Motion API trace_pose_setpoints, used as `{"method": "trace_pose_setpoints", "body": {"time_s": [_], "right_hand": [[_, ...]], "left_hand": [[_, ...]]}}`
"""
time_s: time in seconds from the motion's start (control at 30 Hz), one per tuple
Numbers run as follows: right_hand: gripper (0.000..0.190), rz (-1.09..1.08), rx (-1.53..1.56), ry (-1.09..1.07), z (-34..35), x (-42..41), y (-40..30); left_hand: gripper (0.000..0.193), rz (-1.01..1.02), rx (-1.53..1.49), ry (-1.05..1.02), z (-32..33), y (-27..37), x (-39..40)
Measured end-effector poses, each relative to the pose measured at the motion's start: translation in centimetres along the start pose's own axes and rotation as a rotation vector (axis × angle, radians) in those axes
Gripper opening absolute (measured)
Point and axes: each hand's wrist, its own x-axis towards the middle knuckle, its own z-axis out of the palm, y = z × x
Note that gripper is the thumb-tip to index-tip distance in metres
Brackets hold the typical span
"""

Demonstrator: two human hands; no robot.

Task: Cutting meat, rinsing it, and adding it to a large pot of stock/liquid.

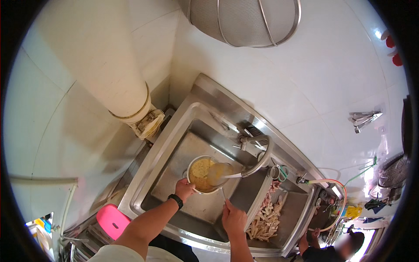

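Observation:
A metal pot [200, 192] with yellowish, cloudy liquid [201, 168] sits in the left basin of a stainless steel sink [157, 193]. My left hand [185, 190], with a black watch on its wrist, grips the pot's near-left rim. In my right hand [234, 216] is the thin handle of a ladle or skimmer [220, 174]. Its round head is motion-blurred over the pot's right side, so its exact kind is unclear. Above the pot ends the curved spout of a faucet [269, 152]; a whitish streak, apparently water, runs from it toward the pot.
Chicken feet [265, 221] and pinkish meat pieces [266, 198] lie in the right basin. Green-handled scissors [283, 173] and a metal cup [275, 172] stand by the divider. A pink plastic stool [113, 221] is at left. Another person [327, 250] works at lower right, near a hose [344, 199].

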Motion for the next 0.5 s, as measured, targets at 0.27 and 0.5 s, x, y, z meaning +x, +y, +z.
{"method": "trace_pose_setpoints", "body": {"time_s": [0.27, 0.5], "right_hand": [[0.024, -0.054, -0.081, -0.085, 0.9, -0.1, -0.8], [0.025, -0.030, -0.123, -0.061, 1.3, -1.7, 0.0]], "left_hand": [[0.015, 0.043, 0.006, -0.004, -1.2, -1.0, 0.4], [0.016, 0.038, 0.044, -0.008, -1.2, -0.8, 0.0]]}}
